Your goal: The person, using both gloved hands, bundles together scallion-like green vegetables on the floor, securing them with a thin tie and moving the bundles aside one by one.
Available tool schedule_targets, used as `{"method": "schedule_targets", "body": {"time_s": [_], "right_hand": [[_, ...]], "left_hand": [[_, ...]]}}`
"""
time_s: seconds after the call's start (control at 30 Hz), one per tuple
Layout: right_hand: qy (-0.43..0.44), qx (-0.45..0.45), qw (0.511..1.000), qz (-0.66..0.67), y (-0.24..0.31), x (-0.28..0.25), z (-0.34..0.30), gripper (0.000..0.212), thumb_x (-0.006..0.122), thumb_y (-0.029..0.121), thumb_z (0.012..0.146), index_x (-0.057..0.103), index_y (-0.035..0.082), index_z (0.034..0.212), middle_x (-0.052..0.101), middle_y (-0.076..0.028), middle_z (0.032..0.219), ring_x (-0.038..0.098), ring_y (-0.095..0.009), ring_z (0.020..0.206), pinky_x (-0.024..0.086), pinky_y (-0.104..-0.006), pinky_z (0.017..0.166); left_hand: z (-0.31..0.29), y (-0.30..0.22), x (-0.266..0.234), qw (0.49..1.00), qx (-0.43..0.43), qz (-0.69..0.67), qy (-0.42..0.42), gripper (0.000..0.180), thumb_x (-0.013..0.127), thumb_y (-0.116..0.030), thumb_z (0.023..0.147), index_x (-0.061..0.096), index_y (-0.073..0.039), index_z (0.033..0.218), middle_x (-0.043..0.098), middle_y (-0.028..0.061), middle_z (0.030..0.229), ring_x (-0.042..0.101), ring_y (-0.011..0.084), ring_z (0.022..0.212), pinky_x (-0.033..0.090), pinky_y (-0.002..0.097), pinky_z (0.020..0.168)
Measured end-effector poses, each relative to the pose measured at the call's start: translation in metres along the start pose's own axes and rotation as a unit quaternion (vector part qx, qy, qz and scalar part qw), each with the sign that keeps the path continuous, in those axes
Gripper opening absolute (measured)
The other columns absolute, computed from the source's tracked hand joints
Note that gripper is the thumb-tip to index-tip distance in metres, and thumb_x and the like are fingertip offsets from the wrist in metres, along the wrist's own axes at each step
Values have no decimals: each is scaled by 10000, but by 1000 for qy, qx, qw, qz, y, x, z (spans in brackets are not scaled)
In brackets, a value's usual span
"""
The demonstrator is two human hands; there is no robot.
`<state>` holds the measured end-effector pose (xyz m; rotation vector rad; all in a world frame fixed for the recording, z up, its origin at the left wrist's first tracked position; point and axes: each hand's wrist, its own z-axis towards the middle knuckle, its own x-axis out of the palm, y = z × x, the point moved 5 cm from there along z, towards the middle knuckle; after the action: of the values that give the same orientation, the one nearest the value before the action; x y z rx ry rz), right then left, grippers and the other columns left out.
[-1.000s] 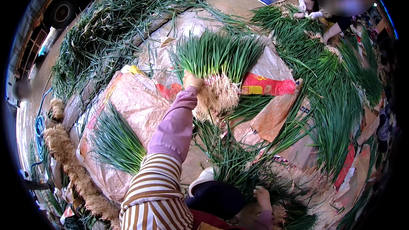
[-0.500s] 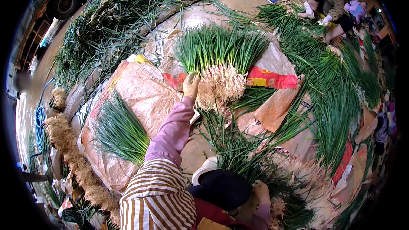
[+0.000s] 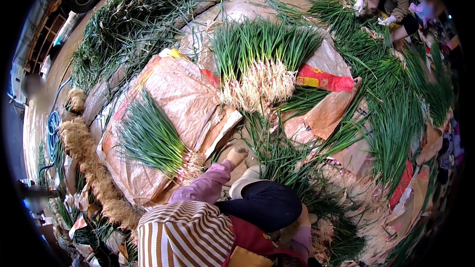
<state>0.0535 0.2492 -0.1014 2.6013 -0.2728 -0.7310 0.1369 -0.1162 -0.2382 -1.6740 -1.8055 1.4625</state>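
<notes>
Left of left fingers (image 3: 240, 153), scallion bundle (image 3: 154, 134); ahead, wider bundle (image 3: 264, 59). Finger closure, right hand (image 3: 304, 220) too: cannot tell. Likely between grasps; regrasp calls for spreading.

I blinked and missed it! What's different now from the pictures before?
The left hand has come off the left edge of the big green onion bunch and drawn back toward the pale shoe. Its sleeve no longer hides the roots of the smaller bunch. Both bunches stayed put.

Head-worn fisheye view faces down and forward, close above the striped sleeve (image 3: 185, 232) at lower left-centre.
</notes>
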Motion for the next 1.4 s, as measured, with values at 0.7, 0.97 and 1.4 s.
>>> {"method": "schedule_targets", "body": {"time_s": [0.7,0.97,1.4], "right_hand": [[-136,-21,972,191,-35,-11,18,323,545,204,838,569,0,1088,626,-172,926,594,-323,863,451,-403,736],[-260,107,957,75,-13,-48,49,969,666,364,738,39,81,1421,243,-199,1419,293,-388,1258,282,-501,1002],[-256,15,966,37,-67,-78,42,141,553,179,768,618,56,796,620,-128,791,594,-291,714,467,-389,647]], "left_hand": [[18,-176,131,934,5,-201,294,216,642,-28,782,598,-5,993,646,40,897,591,104,808,459,220,697],[13,-200,148,917,-13,-211,337,214,611,-28,798,595,-17,1011,649,50,915,584,105,794,457,226,719],[8,-201,111,953,-32,-171,250,211,620,-35,773,621,-16,983,637,24,849,579,101,751,434,219,677]]}}
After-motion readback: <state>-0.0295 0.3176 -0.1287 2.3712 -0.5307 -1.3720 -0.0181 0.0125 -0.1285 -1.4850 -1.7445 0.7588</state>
